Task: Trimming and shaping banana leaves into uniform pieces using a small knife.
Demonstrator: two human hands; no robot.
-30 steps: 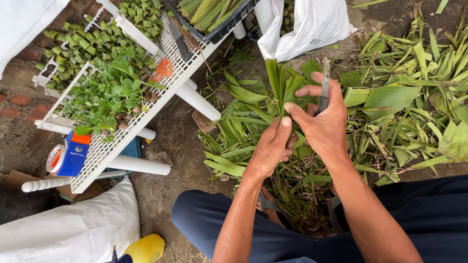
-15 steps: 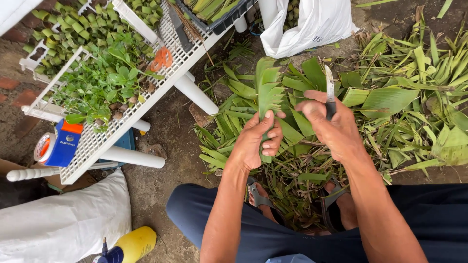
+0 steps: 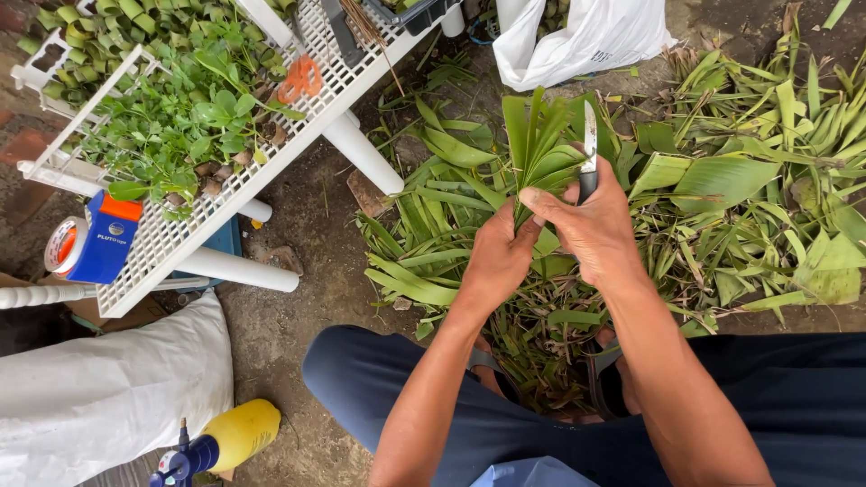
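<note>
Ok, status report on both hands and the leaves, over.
Left hand gripping the fan of green leaves at its base. Right hand holding a knife, blade up beside the leaves. Cut leaves piled on the ground around.

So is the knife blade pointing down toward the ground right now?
No, the knife in the right hand points its blade up, away from the person, beside the folded green leaves.

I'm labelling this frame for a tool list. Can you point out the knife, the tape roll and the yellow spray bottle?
knife [image 3: 589, 135], head view, on the bare blade above the right hand.
tape roll [image 3: 65, 245], head view, on its round side face.
yellow spray bottle [image 3: 242, 430], head view, on the yellow body.
</note>
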